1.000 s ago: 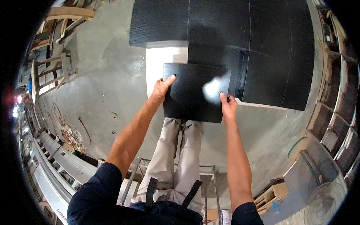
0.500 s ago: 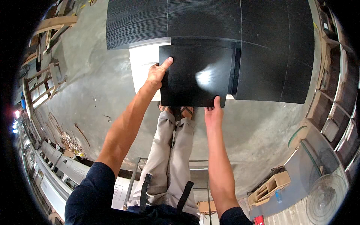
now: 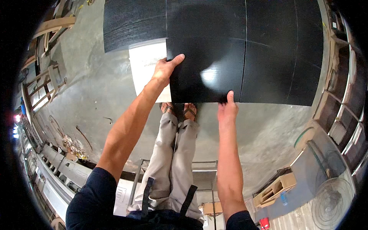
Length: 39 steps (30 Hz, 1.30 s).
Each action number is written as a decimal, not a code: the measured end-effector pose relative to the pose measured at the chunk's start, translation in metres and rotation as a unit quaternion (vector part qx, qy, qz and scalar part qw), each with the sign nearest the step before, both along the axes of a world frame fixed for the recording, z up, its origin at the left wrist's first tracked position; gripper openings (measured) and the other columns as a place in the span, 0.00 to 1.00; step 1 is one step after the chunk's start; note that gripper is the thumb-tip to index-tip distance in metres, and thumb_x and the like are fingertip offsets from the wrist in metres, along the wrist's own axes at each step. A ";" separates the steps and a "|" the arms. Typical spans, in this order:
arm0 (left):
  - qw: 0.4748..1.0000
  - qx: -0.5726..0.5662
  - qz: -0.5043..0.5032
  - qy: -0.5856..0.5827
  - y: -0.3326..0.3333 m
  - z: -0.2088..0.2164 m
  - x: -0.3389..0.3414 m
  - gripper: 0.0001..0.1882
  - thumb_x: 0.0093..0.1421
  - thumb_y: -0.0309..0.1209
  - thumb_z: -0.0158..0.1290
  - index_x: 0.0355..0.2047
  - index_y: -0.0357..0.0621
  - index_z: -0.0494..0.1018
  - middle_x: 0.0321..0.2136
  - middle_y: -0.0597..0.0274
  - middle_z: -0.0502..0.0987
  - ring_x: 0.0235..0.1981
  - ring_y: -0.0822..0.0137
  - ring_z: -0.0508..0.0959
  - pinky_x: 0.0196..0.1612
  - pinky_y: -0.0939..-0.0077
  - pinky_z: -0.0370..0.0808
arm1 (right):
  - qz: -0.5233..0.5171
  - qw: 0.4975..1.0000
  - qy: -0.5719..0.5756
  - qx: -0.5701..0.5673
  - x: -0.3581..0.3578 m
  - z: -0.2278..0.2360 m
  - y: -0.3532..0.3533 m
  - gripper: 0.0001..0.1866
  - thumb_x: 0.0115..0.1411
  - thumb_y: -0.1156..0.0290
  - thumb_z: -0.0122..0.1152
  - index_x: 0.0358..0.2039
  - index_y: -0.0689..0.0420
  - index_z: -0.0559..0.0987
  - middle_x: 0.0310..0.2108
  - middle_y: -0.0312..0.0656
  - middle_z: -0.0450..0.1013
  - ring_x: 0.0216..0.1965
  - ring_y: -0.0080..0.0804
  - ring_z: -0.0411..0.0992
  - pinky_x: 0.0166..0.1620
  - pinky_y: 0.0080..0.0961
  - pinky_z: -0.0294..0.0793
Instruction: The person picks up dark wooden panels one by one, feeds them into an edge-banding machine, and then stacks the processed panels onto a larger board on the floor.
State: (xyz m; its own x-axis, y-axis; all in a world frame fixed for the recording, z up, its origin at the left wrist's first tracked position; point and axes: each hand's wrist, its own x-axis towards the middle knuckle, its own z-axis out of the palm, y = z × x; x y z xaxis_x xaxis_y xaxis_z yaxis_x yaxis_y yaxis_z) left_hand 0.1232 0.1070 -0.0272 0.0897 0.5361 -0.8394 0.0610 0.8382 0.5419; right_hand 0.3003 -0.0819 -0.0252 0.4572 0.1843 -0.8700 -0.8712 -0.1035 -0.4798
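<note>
A flat black panel (image 3: 205, 82) with a faint wood-grain sheen lies in line with other black panels (image 3: 280, 73) on its right and far side. My left hand (image 3: 165, 69) grips its left edge, thumb on top and the other fingers hidden underneath. At the near edge, towards the right corner, my right hand (image 3: 228, 108) holds it too, with the thumb on top. A thin seam parts the panel from its right neighbour. Left of it a white surface (image 3: 147, 71) shows, beneath the level of the black panels.
Grey concrete floor (image 3: 92, 92) surrounds the panels, and my sandalled feet stand at their near edge. Wooden frames (image 3: 50, 82) lean at the far left. On the right are shelving (image 3: 333, 88), a wooden box (image 3: 275, 191) and a round fan (image 3: 332, 203).
Both hands have moved the panel slightly right and away from me. The dark gap on its right has narrowed to a seam, and it now lines up with its neighbours.
</note>
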 end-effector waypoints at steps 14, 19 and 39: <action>0.999 -0.030 -0.005 -0.039 0.002 0.002 0.004 0.33 0.51 0.39 0.63 0.47 0.22 0.65 0.41 0.41 0.74 0.41 0.53 0.76 0.45 0.65 0.74 | 0.018 0.999 0.027 -0.001 0.005 -0.004 -0.007 0.29 0.63 0.57 0.52 0.54 0.67 0.61 0.53 0.47 0.64 0.53 0.40 0.63 0.58 0.42 0.61; 0.998 -0.042 -0.009 -0.053 0.003 0.000 0.002 0.36 0.51 0.41 0.62 0.50 0.22 0.63 0.45 0.40 0.72 0.46 0.51 0.73 0.50 0.65 0.70 | 0.012 1.000 0.018 -0.008 -0.004 -0.003 0.000 0.32 0.63 0.53 0.49 0.56 0.68 0.59 0.55 0.48 0.61 0.55 0.43 0.62 0.59 0.42 0.59; 0.951 -0.176 0.034 0.251 -0.355 0.158 -0.343 0.14 0.55 0.39 0.54 0.28 0.38 0.74 0.18 0.65 0.71 0.17 0.72 0.70 0.20 0.76 0.65 | 0.608 0.779 0.054 -0.143 -0.067 0.157 -0.190 0.21 0.62 0.56 0.54 0.44 0.62 0.73 0.34 0.39 0.74 0.33 0.27 0.73 0.36 0.24 0.74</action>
